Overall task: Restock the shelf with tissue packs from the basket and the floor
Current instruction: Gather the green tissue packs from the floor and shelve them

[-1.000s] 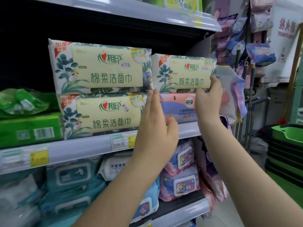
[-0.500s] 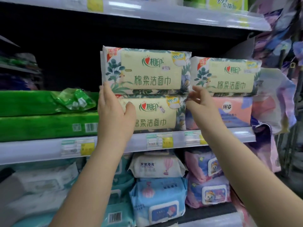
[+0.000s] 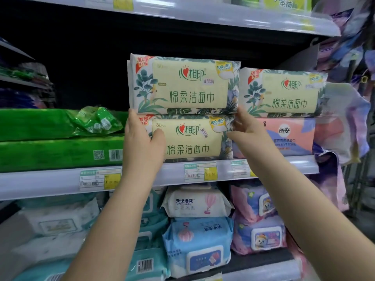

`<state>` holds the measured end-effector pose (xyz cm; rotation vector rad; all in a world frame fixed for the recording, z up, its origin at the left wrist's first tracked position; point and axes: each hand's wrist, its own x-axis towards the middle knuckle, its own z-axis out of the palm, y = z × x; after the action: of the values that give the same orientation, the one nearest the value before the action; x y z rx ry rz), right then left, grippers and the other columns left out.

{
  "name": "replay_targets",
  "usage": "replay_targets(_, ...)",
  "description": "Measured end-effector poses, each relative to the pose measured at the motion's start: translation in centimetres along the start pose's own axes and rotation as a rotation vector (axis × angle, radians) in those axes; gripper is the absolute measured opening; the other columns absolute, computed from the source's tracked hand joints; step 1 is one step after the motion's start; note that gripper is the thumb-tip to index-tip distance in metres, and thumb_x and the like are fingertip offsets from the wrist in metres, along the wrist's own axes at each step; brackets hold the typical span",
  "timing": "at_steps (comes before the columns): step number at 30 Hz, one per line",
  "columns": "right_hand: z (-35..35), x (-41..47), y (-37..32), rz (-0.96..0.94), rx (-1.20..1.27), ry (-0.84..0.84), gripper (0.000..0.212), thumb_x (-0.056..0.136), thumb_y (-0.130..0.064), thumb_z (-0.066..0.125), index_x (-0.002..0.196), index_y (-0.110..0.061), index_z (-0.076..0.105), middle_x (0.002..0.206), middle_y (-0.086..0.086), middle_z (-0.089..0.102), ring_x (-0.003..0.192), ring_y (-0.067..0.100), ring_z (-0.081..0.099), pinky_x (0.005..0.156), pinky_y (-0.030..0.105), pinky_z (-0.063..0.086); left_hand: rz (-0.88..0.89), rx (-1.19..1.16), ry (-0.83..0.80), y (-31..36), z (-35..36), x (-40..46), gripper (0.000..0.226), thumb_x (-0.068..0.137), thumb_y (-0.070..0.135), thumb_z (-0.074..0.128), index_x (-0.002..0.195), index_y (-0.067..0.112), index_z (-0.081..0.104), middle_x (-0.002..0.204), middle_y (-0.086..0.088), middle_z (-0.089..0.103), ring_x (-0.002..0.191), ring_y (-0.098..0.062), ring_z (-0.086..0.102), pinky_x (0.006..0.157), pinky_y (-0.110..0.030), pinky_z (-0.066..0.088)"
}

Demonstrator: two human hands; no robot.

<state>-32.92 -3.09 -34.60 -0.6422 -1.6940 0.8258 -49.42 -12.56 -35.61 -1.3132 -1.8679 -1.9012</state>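
Observation:
Two leaf-printed cream tissue packs are stacked on the middle shelf [image 3: 174, 173]: an upper pack [image 3: 186, 84] on a lower pack [image 3: 190, 138]. My left hand [image 3: 142, 142] grips the lower pack's left end, thumb on its front. At that pack's right end is my right hand [image 3: 247, 130], fingers against the side where the two packs meet. A third matching pack [image 3: 284, 92] lies to the right on a pink pack [image 3: 292, 136]. The basket and the floor are out of view.
Green packages [image 3: 56, 151] fill the shelf's left part, with a loose green bag [image 3: 95, 120] on top. Below are wet-wipe packs in white [image 3: 194, 201], blue [image 3: 198, 244] and pink [image 3: 259, 222]. Hanging goods [image 3: 349, 118] crowd the right end. Another shelf edge [image 3: 203, 13] runs overhead.
Both hands moved left from the right-hand stack to the two stacked leaf packs, and now hold the lower pack's ends. The view also turned left and drew closer.

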Motion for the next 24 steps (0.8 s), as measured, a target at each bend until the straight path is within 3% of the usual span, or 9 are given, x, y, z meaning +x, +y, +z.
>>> replay_targets(3, 0.1, 0.2, 0.3, -0.003, -0.026, -0.020, 0.069, 0.082, 0.008, 0.043, 0.142, -0.025, 0.034, 0.135, 0.002, 0.052, 0.121, 0.020, 0.051, 0.103, 0.047, 0.042, -0.005, 0.015, 0.015, 0.1, 0.1, -0.2, 0.067, 0.092, 0.016, 0.042, 0.149, 0.018, 0.007, 0.153, -0.001, 0.022, 0.135, -0.022, 0.031, 0.104, -0.036, 0.031)
replay_targets(7, 0.2, 0.2, 0.4, -0.015, -0.104, -0.027, 0.079, 0.082, 0.008, 0.043, 0.149, -0.027, 0.017, 0.153, -0.008, 0.026, 0.136, 0.006, 0.032, 0.107, 0.031, 0.039, -0.003, 0.030, 0.018, 0.1, 0.3, -0.4, 0.068, 0.093, 0.016, 0.041, 0.149, 0.019, 0.003, 0.155, 0.002, 0.016, 0.137, -0.022, 0.028, 0.105, -0.038, 0.031)
replay_targets(9, 0.3, 0.1, 0.3, -0.004, -0.141, -0.031, 0.081, 0.084, 0.009, 0.042, 0.149, -0.029, 0.011, 0.153, -0.010, 0.024, 0.123, 0.002, 0.040, 0.080, 0.009, 0.047, -0.008, 0.047, 0.021, 0.2, 0.4, -0.4, 0.068, 0.093, 0.017, 0.041, 0.149, 0.019, 0.002, 0.156, 0.002, 0.013, 0.139, -0.022, 0.025, 0.107, -0.038, 0.029)
replay_targets(10, 0.3, 0.0, 0.1, -0.001, -0.151, -0.033, 0.081, 0.085, 0.009, 0.041, 0.149, -0.028, 0.009, 0.153, -0.010, 0.024, 0.117, 0.002, 0.042, 0.066, 0.006, 0.044, -0.008, 0.051, 0.023, 0.2, 0.5, -0.5, 0.068, 0.093, 0.016, 0.040, 0.149, 0.018, 0.002, 0.157, 0.002, 0.012, 0.140, -0.021, 0.022, 0.108, -0.038, 0.027)
replay_targets(11, 0.3, 0.0, 0.2, -0.004, -0.162, -0.035, 0.081, 0.085, 0.009, 0.041, 0.149, -0.028, 0.007, 0.153, -0.009, 0.024, 0.117, 0.004, 0.042, 0.064, 0.008, 0.041, -0.004, 0.052, 0.025, 0.2, 0.6, -0.5, 0.069, 0.093, 0.016, 0.040, 0.149, 0.018, 0.001, 0.157, 0.002, 0.011, 0.141, -0.021, 0.020, 0.110, -0.037, 0.025)
replay_targets(13, 0.2, 0.0, 0.2, -0.009, -0.186, -0.050, 0.082, 0.085, 0.007, 0.042, 0.149, -0.030, 0.006, 0.153, -0.010, 0.024, 0.117, 0.008, 0.045, 0.074, 0.016, 0.042, 0.005, 0.063, 0.027, 0.2, 0.6, -0.6, 0.069, 0.093, 0.016, 0.040, 0.149, 0.017, -0.001, 0.157, 0.002, 0.008, 0.142, -0.020, 0.016, 0.111, -0.037, 0.024)
replay_targets(17, -0.5, -0.4, -0.3, -0.009, -0.227, -0.077, 0.081, 0.088, 0.005, 0.043, 0.149, -0.032, 0.004, 0.154, -0.009, 0.022, 0.118, 0.008, 0.048, 0.073, 0.025, 0.049, 0.023, 0.099, -0.005, -0.2, 0.8, -0.6, 0.074, 0.093, 0.017, 0.040, 0.149, 0.015, -0.008, 0.158, 0.001, 0.003, 0.143, -0.021, 0.016, 0.111, -0.039, 0.026)
replay_targets(21, -0.5, -0.9, 0.1, -0.045, -0.260, -0.079, 0.082, 0.088, 0.001, 0.047, 0.149, -0.031, 0.002, 0.155, -0.009, 0.022, 0.128, 0.013, 0.045, 0.085, 0.031, 0.047, 0.080, 0.188, -0.029, -0.2, 1.3, -1.7, 0.078, 0.093, 0.018, 0.043, 0.147, 0.012, -0.013, 0.157, -0.004, -0.011, 0.145, -0.022, -0.006, 0.115, -0.032, 0.001)
replay_targets(24, -0.5, -1.5, 0.6, -0.097, -0.300, -0.087, 0.084, 0.087, 0.001, 0.049, 0.148, -0.034, 0.002, 0.154, -0.010, 0.021, 0.130, 0.015, 0.041, 0.095, 0.031, 0.043, 0.181, 0.333, -0.038, -0.3, 2.4, -3.8, 0.082, 0.092, 0.022, 0.044, 0.146, 0.013, -0.016, 0.156, -0.006, -0.018, 0.143, -0.024, -0.018, 0.115, -0.037, -0.007)
